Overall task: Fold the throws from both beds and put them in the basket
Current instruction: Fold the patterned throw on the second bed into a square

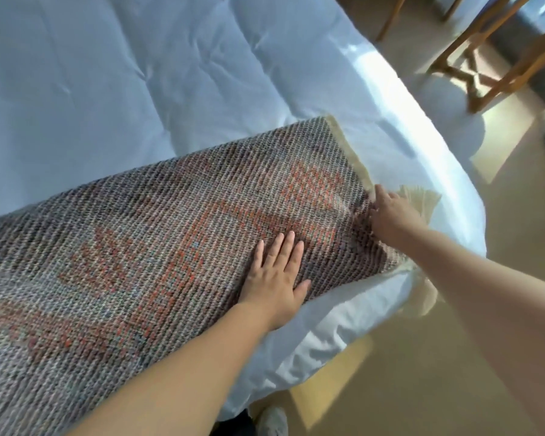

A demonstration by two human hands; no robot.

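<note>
Here the throw (158,247) lies spread along the bed's (123,77) foot, pinned flat by the open left hand (276,280) while its fringed end is pinched in the right hand's (390,215) grip, so a hard pull could drag it off the bed's edge.

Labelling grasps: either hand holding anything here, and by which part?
The right hand grips the throw at its fringed end edge, near the bed's side. The left hand holds nothing; it lies flat, palm down, on the throw.
</note>
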